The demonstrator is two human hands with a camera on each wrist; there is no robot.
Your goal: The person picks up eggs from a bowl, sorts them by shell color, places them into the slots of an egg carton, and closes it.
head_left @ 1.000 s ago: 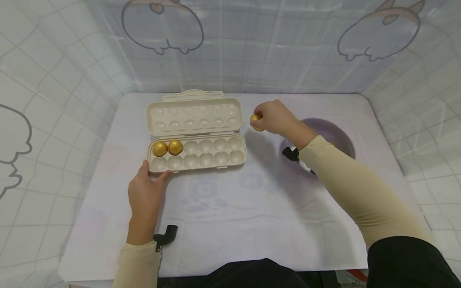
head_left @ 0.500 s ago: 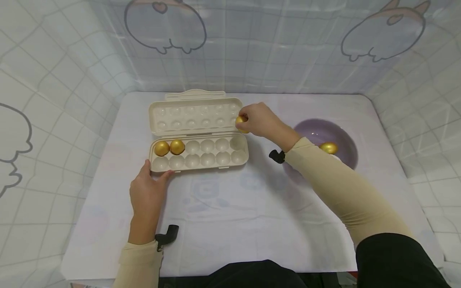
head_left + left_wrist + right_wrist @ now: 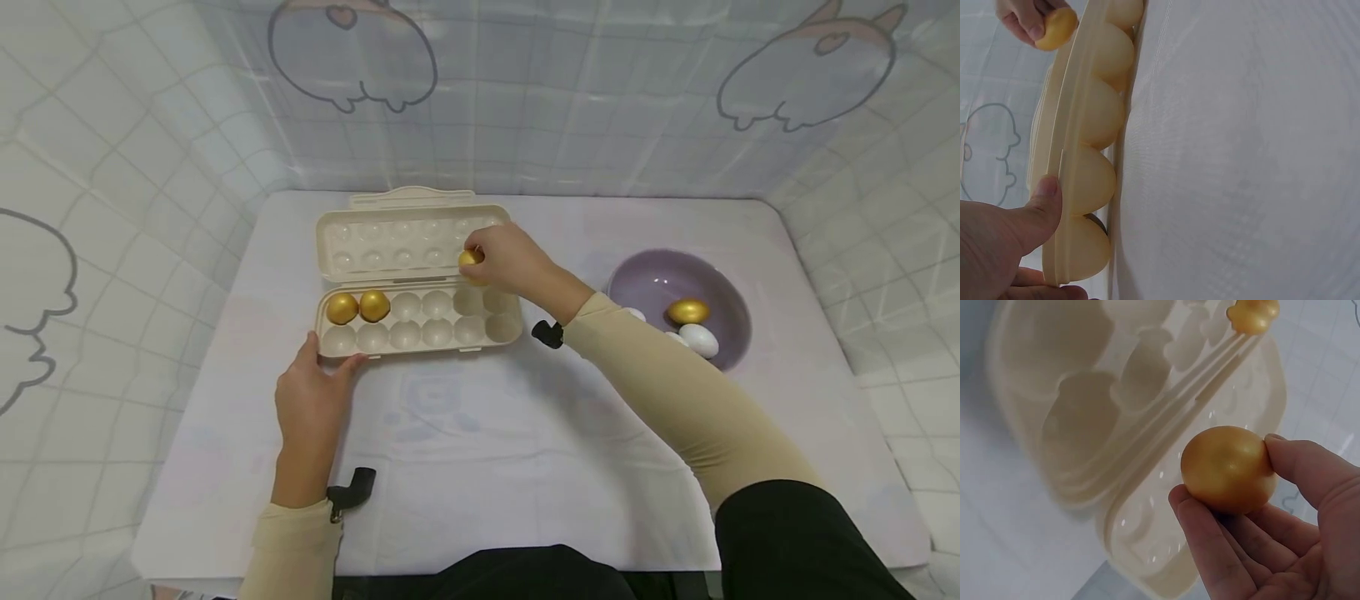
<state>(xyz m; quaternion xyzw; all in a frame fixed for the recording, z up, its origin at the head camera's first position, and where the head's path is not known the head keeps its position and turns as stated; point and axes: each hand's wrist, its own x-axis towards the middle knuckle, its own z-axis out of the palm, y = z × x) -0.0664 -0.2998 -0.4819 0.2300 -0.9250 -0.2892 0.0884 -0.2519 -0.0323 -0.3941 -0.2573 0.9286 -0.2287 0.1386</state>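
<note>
My right hand (image 3: 512,260) pinches a golden egg (image 3: 1229,469) between thumb and fingers, above the far side of the egg carton (image 3: 420,351). The cream carton lies with its lid (image 3: 408,267) folded back and rows of round cups facing up. Two golden eggs, a left one (image 3: 342,308) and a right one (image 3: 374,306), sit side by side in the back row at the left end. At the carton's near left corner, my left hand (image 3: 313,408) holds its edge, thumb (image 3: 1047,194) on the long side and fingers round the short end.
A purple bowl (image 3: 738,312) stands to the right, partly behind the right sleeve. Inside it lie a golden egg (image 3: 687,312) and several white eggs (image 3: 699,340). A white cloth (image 3: 480,475) covers the table, with a printed curtain (image 3: 570,108) behind.
My right hand has carried the golden egg leftward from near the bowl to over the carton. More of the bowl's eggs show now. The left hand stays at the carton's corner.
</note>
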